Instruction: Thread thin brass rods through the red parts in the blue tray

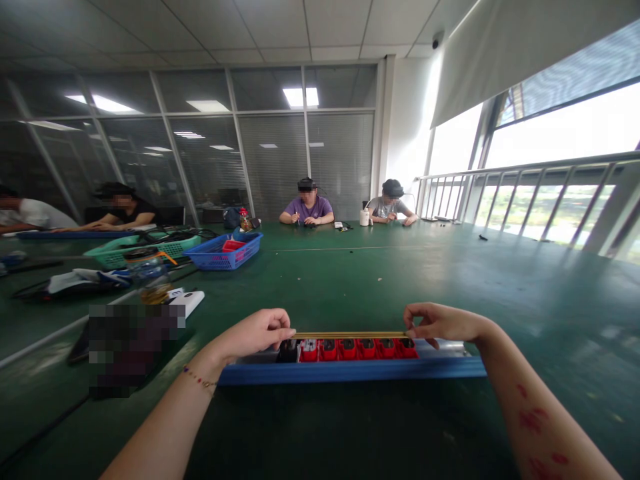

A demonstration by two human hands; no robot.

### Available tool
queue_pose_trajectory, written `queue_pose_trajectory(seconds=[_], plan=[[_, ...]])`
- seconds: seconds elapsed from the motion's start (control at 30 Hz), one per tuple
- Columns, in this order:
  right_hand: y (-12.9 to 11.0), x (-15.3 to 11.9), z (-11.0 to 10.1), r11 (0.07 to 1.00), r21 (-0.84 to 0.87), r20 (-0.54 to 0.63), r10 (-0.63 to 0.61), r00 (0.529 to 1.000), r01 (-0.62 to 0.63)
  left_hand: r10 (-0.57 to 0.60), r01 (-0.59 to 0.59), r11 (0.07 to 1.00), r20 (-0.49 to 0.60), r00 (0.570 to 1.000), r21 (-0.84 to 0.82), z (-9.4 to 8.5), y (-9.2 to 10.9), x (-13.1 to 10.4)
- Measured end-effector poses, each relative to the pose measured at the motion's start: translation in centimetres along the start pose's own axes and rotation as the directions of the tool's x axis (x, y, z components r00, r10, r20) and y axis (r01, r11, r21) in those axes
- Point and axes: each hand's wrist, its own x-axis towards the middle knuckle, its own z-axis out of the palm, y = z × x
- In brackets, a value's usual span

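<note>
You are in an office-like workroom: several people (313,208) work around the big green worktop (500,300), glass partitions (273,160) stand behind it, ceiling panels (275,23) hang above it.

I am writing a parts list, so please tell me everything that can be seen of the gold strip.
The gold strip is long, thin and straight, with a shiny, metal-like look. It runs nearly level across the view, along the far side of the red parts. The left hand and the right hand appear to pinch its ends in their fingers. Whether it touches the red parts, I cannot tell.
</note>
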Motion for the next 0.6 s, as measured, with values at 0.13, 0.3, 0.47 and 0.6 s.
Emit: queue_pose_trajectory(seconds=[0.13,0.3,0.47,0.6], plan=[[0.2,0.4,0.2,0.999,-0.028,0.015,0.032,0.999,-0.031,-0.049,0.049,0.999,0.051,0.998,-0.011,0.0,-0.3,-0.1],[0.6,0.6,0.2,0.998,-0.028,0.047,0.063,0.997,-0.062,-0.044,0.046,0.999,0.078,0.996,-0.020,0.1,-0.4,0.1],[1.3,0.8,0.2,0.997,-0.034,0.048,0.074,0.996,-0.072,-0.056,0.061,0.997,0.102,0.993,-0.039,0.0,-0.5,0.1],[1.8,0.7,0.0,0.996,-0.056,0.024,0.074,0.997,-0.073,-0.060,0.063,0.997,0.092,0.994,-0.034,0.1,-0.5,0.1]])
